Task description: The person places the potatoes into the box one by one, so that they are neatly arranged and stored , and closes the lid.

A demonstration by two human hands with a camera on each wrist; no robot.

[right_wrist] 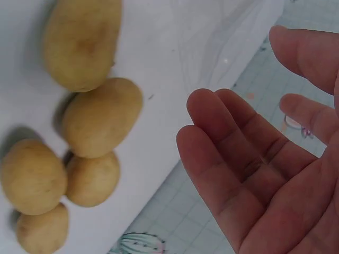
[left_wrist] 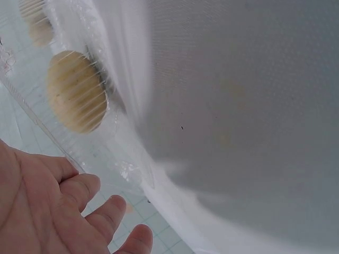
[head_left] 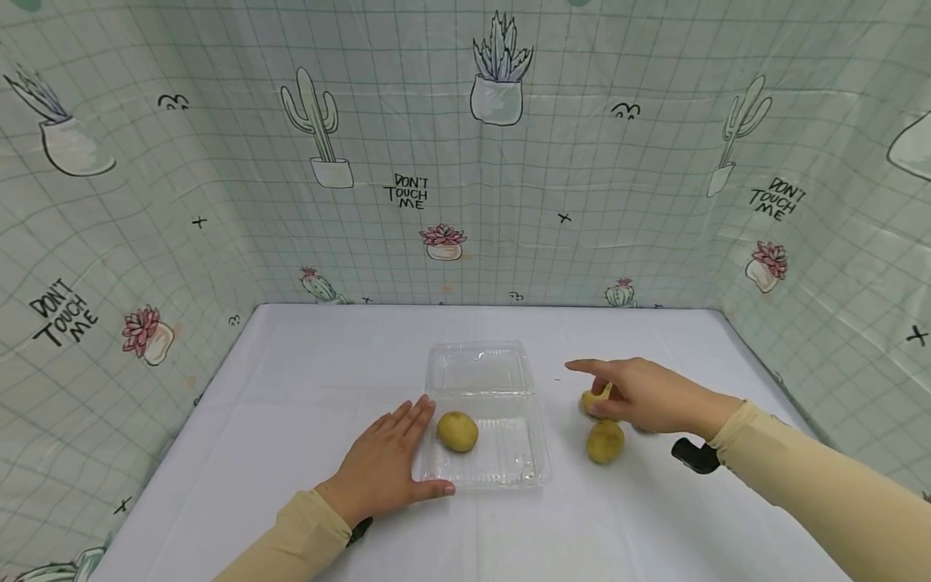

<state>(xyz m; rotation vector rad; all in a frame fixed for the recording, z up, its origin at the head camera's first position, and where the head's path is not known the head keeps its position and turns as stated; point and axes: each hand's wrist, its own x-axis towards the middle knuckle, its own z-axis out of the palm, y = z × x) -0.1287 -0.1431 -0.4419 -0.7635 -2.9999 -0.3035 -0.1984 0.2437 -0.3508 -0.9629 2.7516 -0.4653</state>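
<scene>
A clear plastic clamshell box (head_left: 509, 453) lies with its lid (head_left: 480, 368) folded back. Inside its left part sits one potato (head_left: 457, 432), seen through the ribbed wall in the left wrist view. My left hand (head_left: 381, 469) is at the box's left side, fingers straight and thumb spread by the front corner. Over on the right, my right hand (head_left: 650, 396) is above a group of potatoes (right_wrist: 103, 117), its index finger stretched out and the others loosely bent. The right wrist view shows nothing in that hand. One potato (head_left: 605, 441) lies just in front of it.
A white cloth (head_left: 313, 364) covers the table. Behind and at both sides hangs a grid-patterned curtain (head_left: 553, 178) with cactus drawings. Several potatoes lie close together to the right of the box, partly hidden by the right hand in the head view.
</scene>
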